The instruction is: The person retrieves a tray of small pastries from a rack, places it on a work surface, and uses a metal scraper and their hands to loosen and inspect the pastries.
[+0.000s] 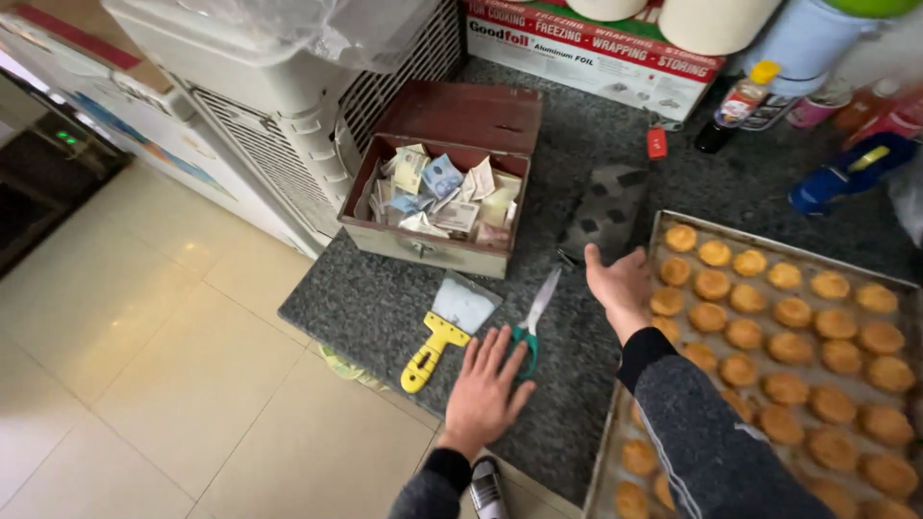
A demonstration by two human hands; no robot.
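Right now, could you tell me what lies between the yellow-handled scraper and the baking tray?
In the head view, the green-handled scissors lie between the scraper and the tray, on the granite counter.

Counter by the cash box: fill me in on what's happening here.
A person leans over a dark granite counter. The left hand lies flat, fingers spread, on the green handles of a pair of scissors, next to a yellow-handled scraper. The right hand is open, at the near edge of a baking tray filled with rows of golden cookies. Behind the tools sits an open metal box holding banknotes.
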